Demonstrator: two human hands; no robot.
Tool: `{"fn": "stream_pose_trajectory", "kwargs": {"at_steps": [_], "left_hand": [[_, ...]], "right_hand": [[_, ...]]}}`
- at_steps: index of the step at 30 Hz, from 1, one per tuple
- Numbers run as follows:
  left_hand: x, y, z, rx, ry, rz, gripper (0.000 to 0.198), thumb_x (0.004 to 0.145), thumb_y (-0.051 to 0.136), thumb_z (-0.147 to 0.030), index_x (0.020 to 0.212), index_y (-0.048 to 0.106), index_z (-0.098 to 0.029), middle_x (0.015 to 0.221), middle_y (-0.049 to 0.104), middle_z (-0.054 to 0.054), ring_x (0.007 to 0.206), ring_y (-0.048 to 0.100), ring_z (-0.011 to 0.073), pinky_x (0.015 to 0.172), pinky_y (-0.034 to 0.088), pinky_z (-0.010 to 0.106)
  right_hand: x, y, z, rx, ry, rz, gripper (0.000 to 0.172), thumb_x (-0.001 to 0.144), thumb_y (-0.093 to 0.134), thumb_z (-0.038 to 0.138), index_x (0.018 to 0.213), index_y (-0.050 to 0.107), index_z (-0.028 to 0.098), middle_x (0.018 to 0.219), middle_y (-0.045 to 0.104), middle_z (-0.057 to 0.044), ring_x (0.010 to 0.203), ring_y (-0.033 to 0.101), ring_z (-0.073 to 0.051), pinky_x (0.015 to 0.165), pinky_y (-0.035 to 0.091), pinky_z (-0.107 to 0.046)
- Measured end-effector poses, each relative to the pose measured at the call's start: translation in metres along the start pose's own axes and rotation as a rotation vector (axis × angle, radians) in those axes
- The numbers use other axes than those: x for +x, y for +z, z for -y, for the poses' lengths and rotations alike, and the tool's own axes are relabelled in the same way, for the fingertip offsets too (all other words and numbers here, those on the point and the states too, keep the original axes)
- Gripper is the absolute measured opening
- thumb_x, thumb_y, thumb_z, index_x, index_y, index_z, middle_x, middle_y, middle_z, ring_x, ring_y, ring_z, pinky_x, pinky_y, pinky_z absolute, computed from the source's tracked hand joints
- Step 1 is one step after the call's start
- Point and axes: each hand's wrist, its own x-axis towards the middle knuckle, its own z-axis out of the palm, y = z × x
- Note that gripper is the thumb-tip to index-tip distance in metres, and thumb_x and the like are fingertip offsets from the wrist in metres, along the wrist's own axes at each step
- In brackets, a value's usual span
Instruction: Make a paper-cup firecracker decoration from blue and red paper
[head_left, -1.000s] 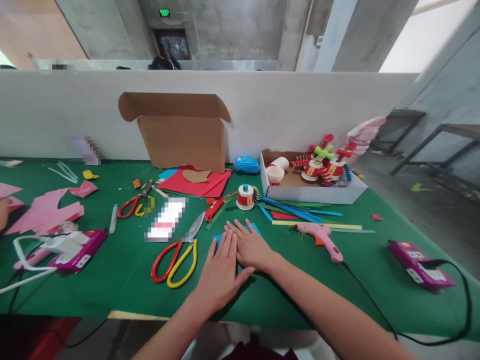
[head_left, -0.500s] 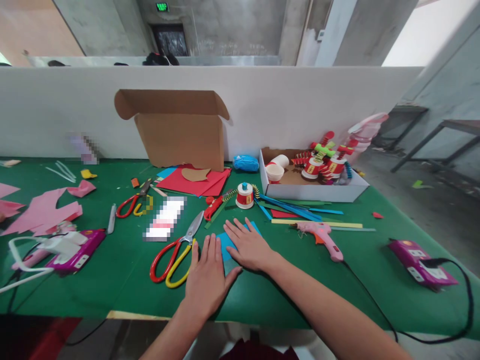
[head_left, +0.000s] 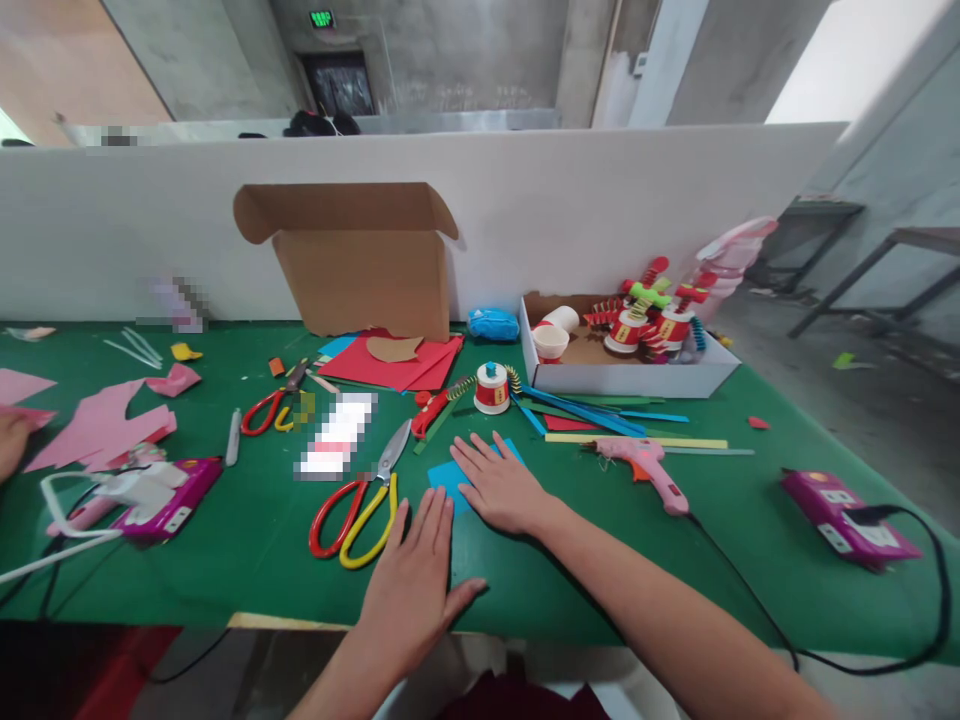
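A piece of blue paper (head_left: 445, 479) lies flat on the green tabletop (head_left: 555, 590), partly hidden under my hands. My right hand (head_left: 501, 485) rests palm down across it with the fingers stretched out. At the paper's lower left edge, my left hand (head_left: 416, 565) lies flat, fingertips near the edge and thumb spread. Just left of that hand are large scissors (head_left: 375, 500) with one red and one yellow handle, blades parted slightly. Beyond my hands stands a small red and white paper cup (head_left: 492, 390) with coiled paper arms on its sides.
A pink glue gun (head_left: 645, 465) lies to the right, its cord running to a purple power strip (head_left: 844, 520). Behind are a white box (head_left: 630, 380) of cup figures, paper strips (head_left: 585, 410) and red sheets (head_left: 375, 365). Another person's hand (head_left: 11, 440) is at the far left.
My left hand has slid toward me and off most of the blue paper, uncovering its left corner. My right hand stays on the paper. The other person's hand shows more at the left.
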Motion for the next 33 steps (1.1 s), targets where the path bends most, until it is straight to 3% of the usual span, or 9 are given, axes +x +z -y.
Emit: {"fn": "stream_pose_trajectory", "kwargs": {"at_steps": [5, 9, 13, 18, 22, 26, 29, 33], "left_hand": [[-0.014, -0.008, 0.011, -0.013, 0.020, 0.020, 0.078, 0.085, 0.028, -0.068, 0.136, 0.047, -0.011, 0.138, 0.050, 0.016, 0.130, 0.041, 0.0310, 0.109, 0.024, 0.051], [-0.003, -0.018, 0.014, -0.039, -0.018, 0.040, 0.072, 0.088, 0.026, -0.063, 0.135, 0.048, -0.013, 0.136, 0.053, 0.014, 0.130, 0.041, 0.0305, 0.108, 0.027, 0.051], [0.012, -0.011, 0.010, -0.042, -0.014, -0.002, 0.077, 0.088, 0.026, -0.065, 0.136, 0.045, -0.008, 0.141, 0.047, 0.016, 0.132, 0.040, 0.0291, 0.107, 0.031, 0.048], [0.006, -0.001, 0.012, -0.042, 0.009, -0.002, 0.074, 0.088, 0.027, -0.064, 0.134, 0.047, -0.010, 0.139, 0.049, 0.015, 0.130, 0.043, 0.0288, 0.105, 0.032, 0.049], [0.000, -0.011, 0.015, -0.041, 0.009, 0.023, 0.074, 0.087, 0.028, -0.065, 0.131, 0.052, -0.010, 0.135, 0.053, 0.015, 0.127, 0.046, 0.0299, 0.106, 0.030, 0.050], [0.011, -0.020, 0.014, -0.018, -0.092, 0.027, 0.070, 0.091, 0.024, -0.059, 0.125, 0.057, -0.007, 0.131, 0.057, 0.017, 0.126, 0.046, 0.0317, 0.107, 0.028, 0.052], [0.023, -0.014, 0.015, -0.008, -0.084, 0.003, 0.071, 0.091, 0.024, -0.059, 0.132, 0.051, -0.007, 0.139, 0.049, 0.016, 0.132, 0.040, 0.0316, 0.107, 0.028, 0.052], [0.024, 0.002, 0.018, -0.004, -0.033, 0.002, 0.071, 0.090, 0.025, -0.061, 0.133, 0.050, -0.011, 0.137, 0.051, 0.015, 0.130, 0.042, 0.0308, 0.107, 0.027, 0.054]], "right_hand": [[0.000, 0.000, -0.001, 0.021, 0.005, 0.003, 0.064, 0.093, 0.030, 0.051, 0.145, 0.030, 0.013, 0.151, 0.030, -0.010, 0.141, 0.021, -0.028, 0.115, 0.012, -0.051], [-0.001, -0.002, -0.001, 0.040, -0.014, 0.011, 0.074, 0.089, 0.034, 0.060, 0.145, 0.029, 0.012, 0.152, 0.028, -0.011, 0.142, 0.020, -0.030, 0.115, 0.010, -0.052], [-0.002, -0.004, 0.000, 0.047, -0.012, 0.007, 0.073, 0.089, 0.035, 0.058, 0.145, 0.030, 0.011, 0.152, 0.027, -0.011, 0.141, 0.020, -0.030, 0.115, 0.009, -0.052], [-0.003, -0.004, 0.001, 0.058, -0.013, 0.006, 0.075, 0.088, 0.034, 0.060, 0.145, 0.029, 0.011, 0.152, 0.027, -0.011, 0.141, 0.020, -0.029, 0.115, 0.007, -0.052], [-0.003, -0.004, 0.001, 0.064, -0.012, 0.017, 0.076, 0.087, 0.037, 0.060, 0.145, 0.029, 0.012, 0.152, 0.027, -0.011, 0.142, 0.019, -0.030, 0.115, 0.007, -0.051], [-0.002, -0.005, 0.001, 0.060, -0.012, 0.029, 0.066, 0.091, 0.035, 0.049, 0.145, 0.029, 0.011, 0.152, 0.027, -0.011, 0.141, 0.019, -0.030, 0.115, 0.009, -0.051], [-0.002, -0.005, 0.001, 0.056, -0.003, 0.025, 0.061, 0.093, 0.033, 0.043, 0.145, 0.030, 0.011, 0.152, 0.028, -0.011, 0.141, 0.020, -0.029, 0.115, 0.010, -0.051], [-0.002, -0.004, 0.001, 0.051, -0.009, 0.021, 0.060, 0.093, 0.031, 0.043, 0.145, 0.029, 0.012, 0.152, 0.028, -0.010, 0.142, 0.019, -0.027, 0.115, 0.009, -0.050]]}}
